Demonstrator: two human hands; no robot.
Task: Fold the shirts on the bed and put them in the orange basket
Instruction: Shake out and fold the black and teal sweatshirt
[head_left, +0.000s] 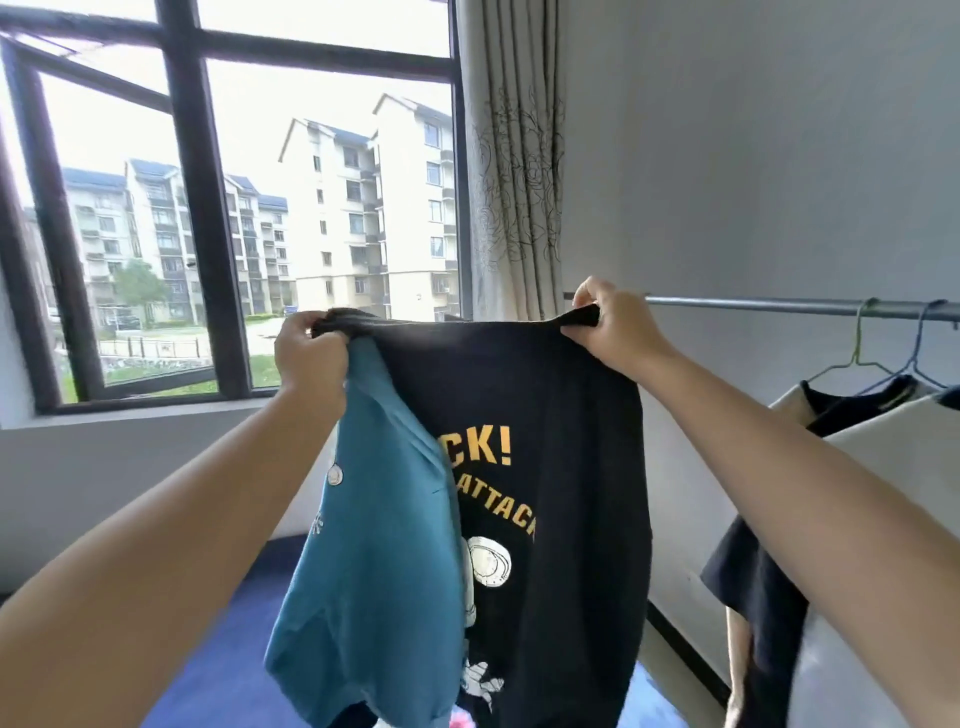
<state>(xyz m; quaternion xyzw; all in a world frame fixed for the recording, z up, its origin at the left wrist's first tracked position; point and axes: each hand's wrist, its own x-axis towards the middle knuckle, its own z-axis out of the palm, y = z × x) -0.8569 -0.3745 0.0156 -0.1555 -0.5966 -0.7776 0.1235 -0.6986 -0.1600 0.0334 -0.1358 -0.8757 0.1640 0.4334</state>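
A navy shirt (566, 467) with yellow lettering and a white astronaut print hangs in the air in front of me, held up by its top edge. My left hand (310, 358) grips the shirt's left top corner; a teal shirt (374, 551) hangs from the same grip and overlaps the navy one. My right hand (610, 327) pinches the right top corner. Below the shirts lies the bed's blue cover (228, 654). The orange basket is out of view.
A metal clothes rail (779, 305) runs along the grey wall at right, with hangers carrying a white and dark garment (872, 431). A large dark-framed window (208, 208) and a patterned curtain (514, 171) stand ahead.
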